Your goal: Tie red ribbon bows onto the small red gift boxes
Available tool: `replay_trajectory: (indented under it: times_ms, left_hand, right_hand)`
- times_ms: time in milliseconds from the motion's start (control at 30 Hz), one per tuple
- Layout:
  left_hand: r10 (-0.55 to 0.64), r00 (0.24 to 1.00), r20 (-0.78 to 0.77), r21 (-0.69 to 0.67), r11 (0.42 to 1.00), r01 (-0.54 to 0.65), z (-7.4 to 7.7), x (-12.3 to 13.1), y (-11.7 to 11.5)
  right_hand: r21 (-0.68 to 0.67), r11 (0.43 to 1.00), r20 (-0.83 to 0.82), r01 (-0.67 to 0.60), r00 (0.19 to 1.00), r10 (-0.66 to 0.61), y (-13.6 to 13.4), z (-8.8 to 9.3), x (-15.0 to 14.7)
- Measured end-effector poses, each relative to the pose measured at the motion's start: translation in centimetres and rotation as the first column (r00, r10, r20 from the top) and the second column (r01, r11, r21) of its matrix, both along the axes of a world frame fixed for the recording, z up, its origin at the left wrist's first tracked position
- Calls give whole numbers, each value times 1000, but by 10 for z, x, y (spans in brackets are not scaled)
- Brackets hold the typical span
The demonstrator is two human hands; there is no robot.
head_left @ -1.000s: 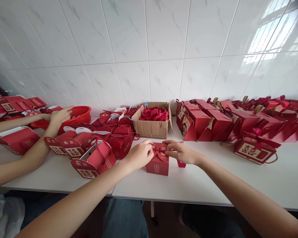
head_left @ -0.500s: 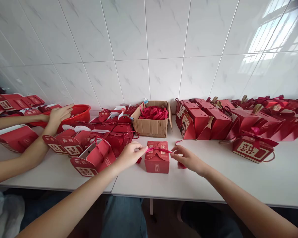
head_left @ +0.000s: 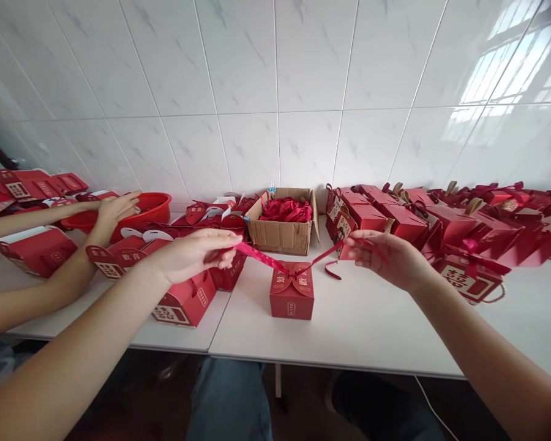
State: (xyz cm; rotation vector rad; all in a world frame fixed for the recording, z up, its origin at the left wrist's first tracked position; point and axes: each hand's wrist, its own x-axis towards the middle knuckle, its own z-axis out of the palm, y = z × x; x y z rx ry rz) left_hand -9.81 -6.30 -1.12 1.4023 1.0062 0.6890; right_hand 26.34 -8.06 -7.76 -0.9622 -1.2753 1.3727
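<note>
A small red gift box (head_left: 291, 300) with printed characters stands on the white table in front of me. A red ribbon (head_left: 261, 256) crosses at the middle of its top, and both ends rise outward in a V. My left hand (head_left: 206, 251) pinches one end, up and to the left of the box. The other end is held between the fingers of my right hand (head_left: 381, 254), up and to the right. Neither hand touches the box itself.
Behind the box a cardboard carton (head_left: 280, 236) holds a heap of red ribbons. Red gift boxes (head_left: 408, 223) crowd the right side, and more boxes (head_left: 190, 297) stand at left. A co-worker's hands (head_left: 117, 208) reach to a red basin (head_left: 158, 205) at far left.
My hands have moved apart and upward from the box top, drawing the ribbon ends out to either side. The co-worker's hands have shifted slightly at the basin.
</note>
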Motion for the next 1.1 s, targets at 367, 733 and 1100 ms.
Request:
replay_trajectory:
  times_ms: [367,733,1100]
  left_hand:
    - [38,974,-224,314,949,36,68,38,8]
    - [79,982,-173,613,789,45,70,72,25]
    - [200,958,-205,702,712,2,64,87,22]
  right_hand:
    - [235,971,13,-44,999,42,21,60,-53]
    - [443,891,84,102,984,-154,36,75,-84]
    - [579,815,143,16,982,-121,38,79,-92]
